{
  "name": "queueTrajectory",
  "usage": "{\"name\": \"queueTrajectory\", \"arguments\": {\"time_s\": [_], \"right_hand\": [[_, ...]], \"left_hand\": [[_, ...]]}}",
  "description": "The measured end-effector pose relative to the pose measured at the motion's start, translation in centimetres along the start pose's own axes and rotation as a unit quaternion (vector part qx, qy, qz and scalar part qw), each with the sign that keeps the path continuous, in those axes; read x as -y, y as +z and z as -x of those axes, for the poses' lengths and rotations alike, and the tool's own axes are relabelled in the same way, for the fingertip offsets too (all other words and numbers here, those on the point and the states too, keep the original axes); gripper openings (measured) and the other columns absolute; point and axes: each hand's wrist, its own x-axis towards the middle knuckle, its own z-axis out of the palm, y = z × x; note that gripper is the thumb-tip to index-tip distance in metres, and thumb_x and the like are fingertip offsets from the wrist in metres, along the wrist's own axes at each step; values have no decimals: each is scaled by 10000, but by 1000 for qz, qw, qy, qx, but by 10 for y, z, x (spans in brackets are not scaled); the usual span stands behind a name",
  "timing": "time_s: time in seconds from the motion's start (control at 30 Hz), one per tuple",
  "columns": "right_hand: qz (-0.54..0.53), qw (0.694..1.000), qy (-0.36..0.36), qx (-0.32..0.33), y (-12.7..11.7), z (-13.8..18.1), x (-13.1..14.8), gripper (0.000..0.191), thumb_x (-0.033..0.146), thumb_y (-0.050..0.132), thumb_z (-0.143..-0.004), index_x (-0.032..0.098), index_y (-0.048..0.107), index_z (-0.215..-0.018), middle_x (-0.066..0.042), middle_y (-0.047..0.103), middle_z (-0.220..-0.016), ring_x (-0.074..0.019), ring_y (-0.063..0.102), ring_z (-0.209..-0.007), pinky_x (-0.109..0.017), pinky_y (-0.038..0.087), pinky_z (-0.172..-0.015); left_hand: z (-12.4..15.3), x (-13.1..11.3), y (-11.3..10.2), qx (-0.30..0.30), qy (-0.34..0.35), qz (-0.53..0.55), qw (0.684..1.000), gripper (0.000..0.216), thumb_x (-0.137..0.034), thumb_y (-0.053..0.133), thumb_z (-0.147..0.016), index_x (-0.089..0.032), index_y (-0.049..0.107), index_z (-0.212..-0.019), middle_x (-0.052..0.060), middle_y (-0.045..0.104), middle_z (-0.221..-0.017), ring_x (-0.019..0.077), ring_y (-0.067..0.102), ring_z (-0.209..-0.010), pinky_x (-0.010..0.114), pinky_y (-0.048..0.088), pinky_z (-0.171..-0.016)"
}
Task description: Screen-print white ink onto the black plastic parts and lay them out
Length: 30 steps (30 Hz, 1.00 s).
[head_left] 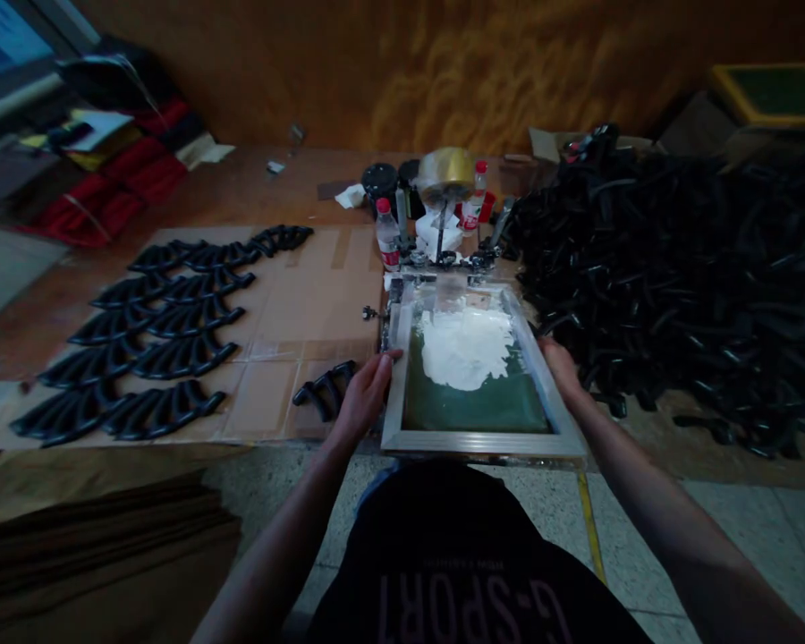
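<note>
One screen frame (483,440) lies on the surface (255,188) right in front of the person. Its long side points away toward the wall. It has a silver rim, green mesh and a big blob of white paint (466,344). The left hand (366,389) and the right hand (560,367) each grip one side rail. Two red-capped bottles (387,234) stand behind it.
</note>
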Motion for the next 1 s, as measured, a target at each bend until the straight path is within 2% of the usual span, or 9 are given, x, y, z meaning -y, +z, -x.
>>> {"name": "queueTrajectory", "arguments": {"time_s": [0.07, 0.13, 0.2, 0.27, 0.37, 0.47, 0.63, 0.83, 1.0], "right_hand": [[25, 998, -9, -64, -11, -15, 6, 347, 166, 433, -893, 112, 686, -1124, -116, 697, -1048, -226, 647, -976, -345, 520, -868], [52, 991, -70, -106, -11, -34, 29, 462, 221, 567, -859, 128, 573, -1312, -170, 558, -1334, -284, 540, -1201, -431, 443, -1002], [71, 983, -146, -86, -2, -51, 63, 622, 281, 651, -825, 133, 470, -1400, -175, 441, -1451, -312, 433, -1302, -455, 395, -1047], [92, 979, -179, -17, 13, -61, 95, 568, 284, 662, -823, 129, 503, -1346, -168, 514, -1370, -305, 468, -1244, -421, 416, -1005], [130, 970, -176, 104, 33, -56, 119, 257, 249, 598, -860, 161, 628, -1099, -115, 658, -1098, -258, 574, -1028, -343, 450, -870], [141, 945, -245, 162, 40, -30, 113, 141, 195, 546, -855, 176, 648, -950, -90, 677, -978, -232, 583, -945, -309, 432, -806], [88, 884, -398, 227, 25, -3, 92, 180, 89, 559, -764, 196, 643, -883, -49, 675, -896, -196, 573, -882, -279, 401, -750], [82, 919, -369, 116, 37, 4, 89, 207, 82, 536, -793, 172, 653, -939, -85, 677, -948, -215, 561, -910, -301, 404, -753], [37, 916, -379, 126, 40, 7, 86, 219, 125, 572, -819, 189, 672, -1004, -72, 692, -943, -210, 602, -915, -295, 435, -775]], "left_hand": [[5, 30, 9, 9, -40, -10, 999, 571, -521, 502, -897, -201, 547, -1367, 43, 679, -872, 166, 599, -753, 260, 473, -673], [4, 54, 18, 14, -71, -34, 997, 627, -483, 533, -884, -212, 454, -1444, 4, 625, -736, 145, 551, -638, 246, 437, -604], [1, 69, 23, 20, -83, -64, 994, 620, -455, 520, -893, -213, 430, -1457, -16, 572, -684, 136, 524, -608, 240, 413, -589], [-3, 77, 25, 29, -84, -80, 993, 602, -438, 500, -904, -215, 425, -1458, -13, 567, -705, 140, 534, -636, 244, 412, -609], [-6, 81, 25, 35, -91, -87, 991, 586, -435, 493, -908, -217, 436, -1448, 4, 601, -762, 149, 556, -673, 252, 417, -632], [-7, 84, 26, 31, -96, -81, 992, 572, -427, 490, -910, -204, 453, -1436, 17, 615, -790, 155, 572, -701, 257, 428, -651], [-7, 86, 29, 24, -90, -77, 993, 573, -405, 502, -905, -175, 461, -1429, 22, 597, -783, 159, 572, -724, 255, 427, -646], [-5, 82, 27, 28, -97, -42, 994, 600, -435, 513, -895, -183, 444, -1435, -7, 556, -730, 124, 517, -638, 223, 387, -578], [-4, 73, 24, 29, -99, -24, 994, 605, -434, 532, -877, -190, 454, -1426, -45, 489, -656, 100, 446, -565, 204, 339, -523]]}}
